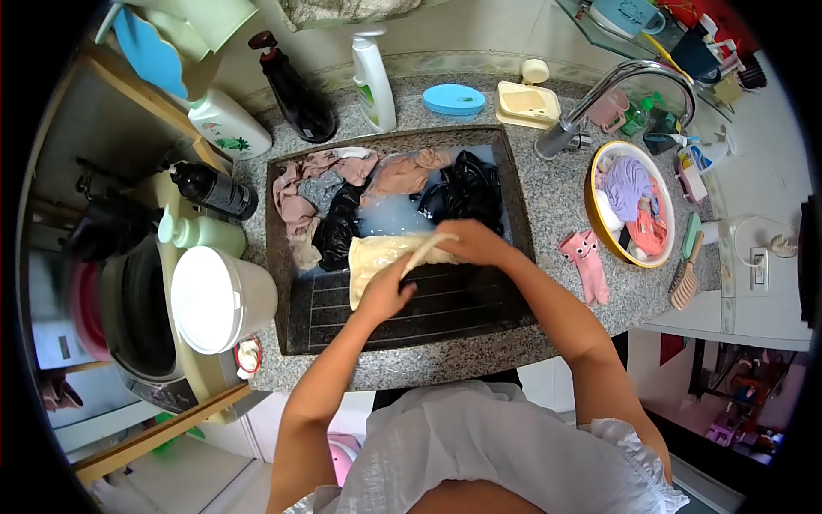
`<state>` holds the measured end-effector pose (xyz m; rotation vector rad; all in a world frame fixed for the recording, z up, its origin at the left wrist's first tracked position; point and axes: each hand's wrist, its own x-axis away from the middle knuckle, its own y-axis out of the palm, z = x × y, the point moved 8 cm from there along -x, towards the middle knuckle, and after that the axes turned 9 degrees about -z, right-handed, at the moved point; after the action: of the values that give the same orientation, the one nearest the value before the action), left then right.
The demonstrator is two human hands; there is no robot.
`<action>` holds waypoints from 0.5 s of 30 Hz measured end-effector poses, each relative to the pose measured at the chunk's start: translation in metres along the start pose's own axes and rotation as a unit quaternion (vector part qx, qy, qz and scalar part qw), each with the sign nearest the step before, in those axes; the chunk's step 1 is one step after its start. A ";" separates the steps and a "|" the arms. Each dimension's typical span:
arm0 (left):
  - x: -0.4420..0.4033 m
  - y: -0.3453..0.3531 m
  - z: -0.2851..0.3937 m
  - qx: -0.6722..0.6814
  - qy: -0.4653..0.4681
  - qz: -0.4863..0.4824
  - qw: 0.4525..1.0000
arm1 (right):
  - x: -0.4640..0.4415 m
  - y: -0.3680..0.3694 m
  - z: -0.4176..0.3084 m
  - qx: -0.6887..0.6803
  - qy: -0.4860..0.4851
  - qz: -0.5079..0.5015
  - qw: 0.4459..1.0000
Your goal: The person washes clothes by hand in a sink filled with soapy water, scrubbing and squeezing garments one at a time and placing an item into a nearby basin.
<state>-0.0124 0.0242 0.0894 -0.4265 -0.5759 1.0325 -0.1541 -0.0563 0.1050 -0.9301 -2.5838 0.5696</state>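
A pale yellow cloth [373,255] lies wet over the upper part of the dark ribbed washboard [342,313] in the stone sink. Both hands are on it. My left hand [387,291] is curled at the cloth's lower middle, its fingers partly hidden by a raised fold. My right hand [469,242] grips the cloth's right end, fingers closed round it. Behind the cloth, cloudy water [390,214] holds black garments [467,190] at the right, another dark piece [341,224] at the left, and pinkish-beige clothes [402,175].
Bottles, a blue brush [454,99] and a soap dish [527,104] line the back edge. A faucet [561,137] stands at the back right, near a basin of clothes [629,188] and a pink sock [586,267]. A white bucket [205,300] stands left.
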 end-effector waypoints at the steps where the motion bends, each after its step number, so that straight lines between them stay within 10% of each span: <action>1: -0.007 0.002 -0.015 0.045 -0.071 -0.003 0.996 | -0.007 -0.011 -0.010 -0.029 -0.016 -0.001 0.999; 3: -0.019 -0.013 -0.036 0.108 0.029 0.051 0.992 | -0.014 -0.038 -0.023 -0.072 -0.058 0.035 0.995; 5: -0.014 -0.028 -0.035 0.315 -0.142 -0.065 0.936 | -0.015 -0.043 0.003 -0.292 0.045 0.081 0.952; 6: -0.018 -0.036 -0.028 0.371 -0.080 -0.045 0.924 | -0.019 -0.040 0.010 -0.291 0.043 0.082 0.952; 8: -0.026 -0.043 -0.026 0.456 -0.085 -0.013 0.886 | -0.031 -0.012 0.042 -0.602 0.064 0.076 0.792; 13: -0.062 -0.030 -0.086 0.627 -0.154 0.124 0.754 | -0.067 0.023 0.083 -0.326 0.013 0.180 0.928; 15: -0.086 -0.019 -0.136 0.428 -0.152 0.221 0.863 | -0.068 0.026 0.079 -0.070 -0.052 0.320 0.943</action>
<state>0.0526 -0.0689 -0.0259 0.4298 -0.2396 1.6931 -0.1257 -0.1027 0.0124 -1.8587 -2.3980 0.6059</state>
